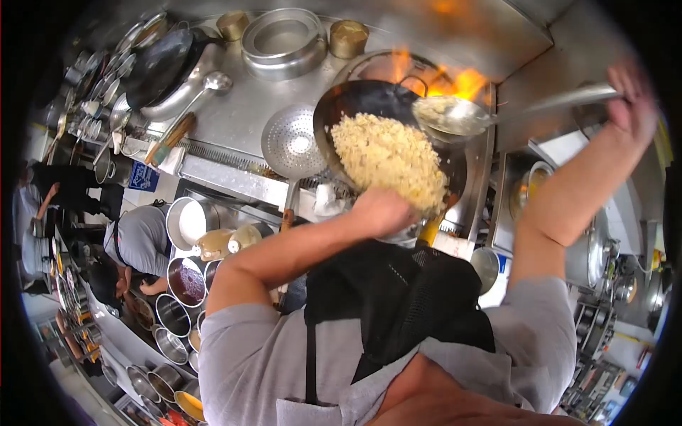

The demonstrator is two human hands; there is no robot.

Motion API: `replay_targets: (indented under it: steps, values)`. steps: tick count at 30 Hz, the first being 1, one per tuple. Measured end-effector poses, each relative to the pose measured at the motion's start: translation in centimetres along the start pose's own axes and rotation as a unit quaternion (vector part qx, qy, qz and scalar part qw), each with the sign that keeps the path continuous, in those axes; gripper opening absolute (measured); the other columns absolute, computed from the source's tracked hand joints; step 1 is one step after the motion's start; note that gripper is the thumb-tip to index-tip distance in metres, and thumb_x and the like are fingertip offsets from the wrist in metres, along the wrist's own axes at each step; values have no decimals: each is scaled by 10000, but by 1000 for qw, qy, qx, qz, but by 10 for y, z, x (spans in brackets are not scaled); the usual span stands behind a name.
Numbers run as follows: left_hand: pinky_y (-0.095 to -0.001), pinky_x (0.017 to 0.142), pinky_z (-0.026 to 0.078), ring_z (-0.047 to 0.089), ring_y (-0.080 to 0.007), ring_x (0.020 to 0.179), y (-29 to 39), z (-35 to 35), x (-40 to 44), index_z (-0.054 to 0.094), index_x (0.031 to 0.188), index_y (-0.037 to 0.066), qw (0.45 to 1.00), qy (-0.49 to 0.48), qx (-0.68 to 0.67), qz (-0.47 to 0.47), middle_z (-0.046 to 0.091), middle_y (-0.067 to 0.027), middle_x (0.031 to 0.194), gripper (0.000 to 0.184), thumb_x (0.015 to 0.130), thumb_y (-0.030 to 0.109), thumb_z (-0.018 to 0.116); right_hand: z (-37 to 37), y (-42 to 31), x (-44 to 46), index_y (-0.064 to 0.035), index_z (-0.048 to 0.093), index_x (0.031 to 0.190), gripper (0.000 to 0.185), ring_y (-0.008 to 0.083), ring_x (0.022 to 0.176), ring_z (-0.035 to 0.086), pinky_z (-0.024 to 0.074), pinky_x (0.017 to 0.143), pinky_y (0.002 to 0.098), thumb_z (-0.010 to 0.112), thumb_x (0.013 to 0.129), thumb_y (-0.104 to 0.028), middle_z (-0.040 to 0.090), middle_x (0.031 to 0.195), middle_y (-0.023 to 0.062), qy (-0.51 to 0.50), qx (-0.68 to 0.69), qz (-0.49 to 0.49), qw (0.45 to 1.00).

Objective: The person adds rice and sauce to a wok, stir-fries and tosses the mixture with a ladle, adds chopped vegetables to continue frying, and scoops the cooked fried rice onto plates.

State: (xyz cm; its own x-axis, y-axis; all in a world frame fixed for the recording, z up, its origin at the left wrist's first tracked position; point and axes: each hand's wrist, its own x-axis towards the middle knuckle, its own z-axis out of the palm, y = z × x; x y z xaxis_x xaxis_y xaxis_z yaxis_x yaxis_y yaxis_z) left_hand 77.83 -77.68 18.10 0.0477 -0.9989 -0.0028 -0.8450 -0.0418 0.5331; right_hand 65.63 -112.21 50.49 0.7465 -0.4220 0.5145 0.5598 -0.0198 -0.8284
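Note:
A black wok [383,96] is tilted over the burner, with a pale yellow mass that looks like fried rice [391,156] heaped against its near side. My left hand [386,211] is closed at the wok's near rim; the rim under the fingers is hidden. Out to the right, my right hand [631,106] is raised, wrapped round the end of a ladle handle, slightly blurred. The metal ladle [455,115] has its bowl over the wok's right side, with some food in it. A yellow handle [429,231] shows just right of my left hand.
Orange flames [465,84] rise behind the wok. A perforated strainer [293,142] lies left of it, beyond it a stack of metal basins [284,42]. Several pots, including a white-lined one [190,221], and squeeze bottles stand at left. A co-worker [142,238] bends over farther left.

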Motion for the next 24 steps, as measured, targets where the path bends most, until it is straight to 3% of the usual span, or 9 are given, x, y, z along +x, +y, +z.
replay_targets:
  steps: [1,2,3,5,11,16,18,19,24]
  values:
    - [-487,635,512,667,-356,681,-6,1,15,701,725,119,999,39,-4,-4,679,-145,707,329,884,385,589,13,34,-19,-22,561,858,125,123,584,540,453,581,264,558,753,45,526,710,11,163,-113,-16,980]
    - [-492,622,509,665,-356,670,-15,-1,36,695,706,115,996,85,-2,-5,676,-147,700,341,881,391,593,3,97,-13,-5,583,902,153,139,530,546,452,513,279,625,757,-25,569,702,31,92,-63,-30,993]
    - [-494,629,509,663,-356,670,-33,14,56,689,722,112,996,92,19,-12,666,-145,685,340,878,399,594,76,149,-40,-10,543,918,164,150,455,490,404,433,294,639,820,-100,530,641,51,314,-311,42,896]
    - [-483,612,508,669,-334,673,-77,80,69,686,744,119,988,141,64,-19,670,-129,685,341,889,405,570,59,275,-40,-72,464,811,192,129,389,398,323,360,304,632,902,-74,450,566,11,341,-97,12,935]
    - [-466,622,528,678,-321,658,-61,101,-32,677,682,140,991,-59,111,38,683,-115,694,370,887,426,566,70,156,-7,-111,430,816,245,92,435,336,303,425,281,630,940,-177,360,550,-29,299,-91,-18,950]
    - [-466,597,519,653,-336,611,-35,-28,30,686,653,101,990,137,29,12,636,-148,609,368,865,390,600,85,151,-23,-141,465,818,256,60,428,307,248,411,254,658,934,-261,356,544,-58,269,-91,15,959]
    - [-462,600,519,664,-343,641,-61,12,63,701,685,118,991,128,30,-17,660,-139,651,366,889,391,568,92,231,-34,-74,501,890,214,112,440,418,357,409,291,699,890,-156,433,581,-36,380,-274,61,881]
    - [-463,601,521,670,-338,645,-80,64,63,703,692,123,990,123,63,0,673,-133,671,358,894,382,561,89,281,-41,-45,479,893,222,132,443,432,368,406,304,689,888,-117,444,587,-14,355,-146,-7,923]
    - [-456,675,535,684,-298,696,-55,93,-38,701,711,135,996,-30,82,-1,698,-109,743,316,870,364,552,83,171,-3,-91,467,843,232,104,441,385,319,406,291,666,924,-180,404,577,-27,360,-191,-44,912]
